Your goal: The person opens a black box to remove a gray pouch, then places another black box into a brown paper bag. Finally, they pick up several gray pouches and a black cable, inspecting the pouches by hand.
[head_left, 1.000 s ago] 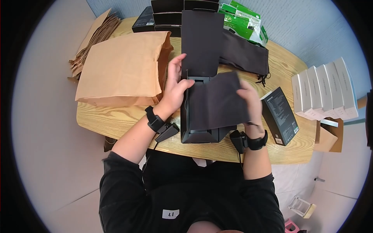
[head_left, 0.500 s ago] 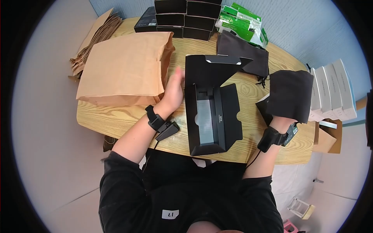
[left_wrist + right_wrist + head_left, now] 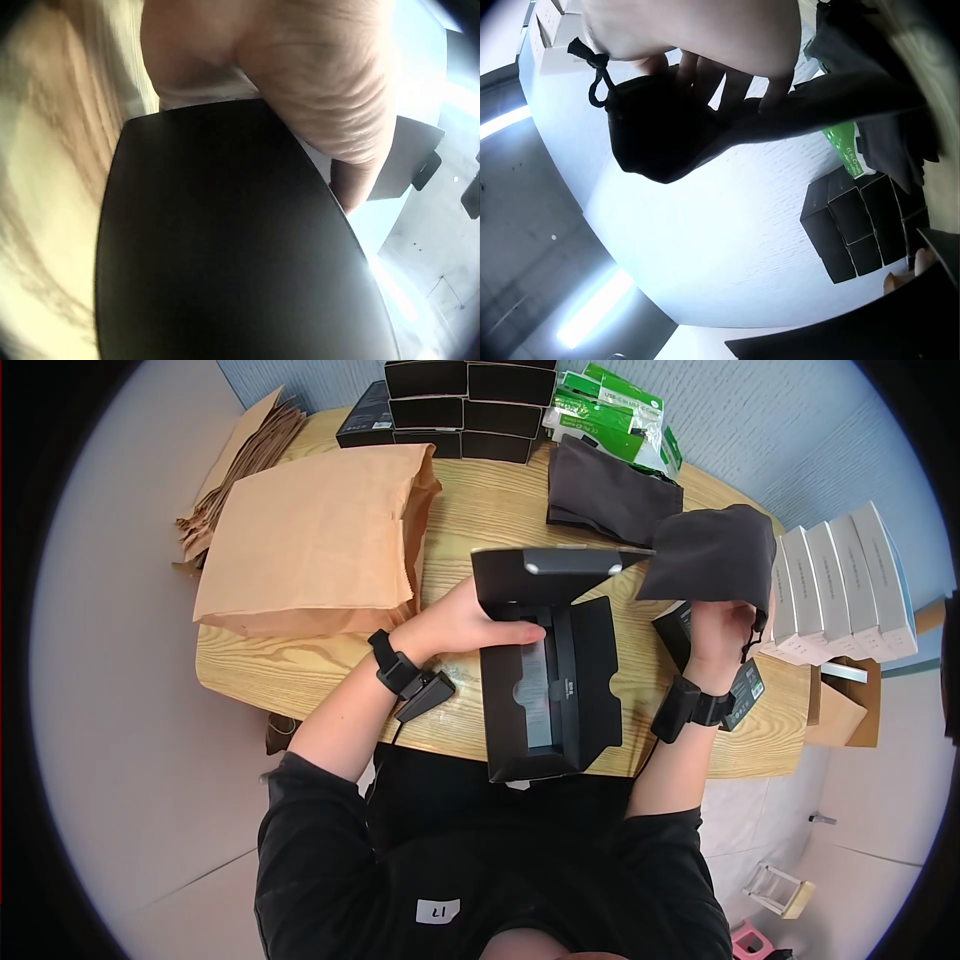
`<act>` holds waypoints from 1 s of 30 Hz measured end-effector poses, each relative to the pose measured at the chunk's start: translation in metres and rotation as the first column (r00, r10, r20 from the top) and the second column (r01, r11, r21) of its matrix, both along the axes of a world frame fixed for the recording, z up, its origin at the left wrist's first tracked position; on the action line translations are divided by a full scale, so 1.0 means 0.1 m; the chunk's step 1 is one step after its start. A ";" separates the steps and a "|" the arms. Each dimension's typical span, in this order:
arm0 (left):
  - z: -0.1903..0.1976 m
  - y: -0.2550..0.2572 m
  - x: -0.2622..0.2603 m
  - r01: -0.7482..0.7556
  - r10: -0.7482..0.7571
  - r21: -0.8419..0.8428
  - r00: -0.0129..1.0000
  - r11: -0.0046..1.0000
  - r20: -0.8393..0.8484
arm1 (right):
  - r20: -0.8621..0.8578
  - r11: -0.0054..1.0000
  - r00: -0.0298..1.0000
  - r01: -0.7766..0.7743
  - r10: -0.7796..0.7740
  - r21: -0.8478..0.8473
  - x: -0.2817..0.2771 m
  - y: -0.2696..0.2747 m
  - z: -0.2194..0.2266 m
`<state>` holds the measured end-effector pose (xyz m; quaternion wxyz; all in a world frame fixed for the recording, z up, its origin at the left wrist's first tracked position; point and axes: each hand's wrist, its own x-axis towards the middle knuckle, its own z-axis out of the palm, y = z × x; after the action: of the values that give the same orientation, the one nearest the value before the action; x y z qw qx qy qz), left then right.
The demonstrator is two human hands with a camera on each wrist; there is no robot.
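Observation:
An open black box (image 3: 505,720) stands on the table before me, its lid (image 3: 505,572) tilted up at the far end and a side flap folded out to the right. Pale paper (image 3: 537,695) shows in its tray. My left hand (image 3: 455,622) grips the box's far left wall, thumb over the edge and inside; its other fingers are hidden. My right hand (image 3: 718,635) holds a dark grey drawstring pouch (image 3: 710,550) up at the right. In the right wrist view the fingers (image 3: 731,90) of this hand curl against the pouch (image 3: 660,135), its knotted cord hanging out.
A brown paper bag (image 3: 305,535) lies at left, folded bags (image 3: 245,465) behind it. Black boxes (image 3: 465,410) and green packets (image 3: 605,420) stand at the back. Another dark pouch (image 3: 605,490) lies before the packets. White boxes (image 3: 845,585) line the right; a black box (image 3: 742,695) lies below my right hand.
My right hand has carried the pouch from over the box to the right, then slightly back left. The box moved toward me, its lid tilting, and my left thumb has come over its wall.

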<state>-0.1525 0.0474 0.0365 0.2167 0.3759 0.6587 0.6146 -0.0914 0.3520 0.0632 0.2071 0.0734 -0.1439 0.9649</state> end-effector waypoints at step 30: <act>-0.31 0.16 -0.12 -0.249 0.065 0.232 0.801 0.940 0.596 | 0.140 0.770 0.948 -0.313 0.285 0.555 -0.04 -0.86 -0.05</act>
<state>-0.1641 0.0633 0.0058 0.2952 0.1426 0.4898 0.8078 -0.0954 0.2657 0.0584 0.0159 0.1312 -0.4173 0.8991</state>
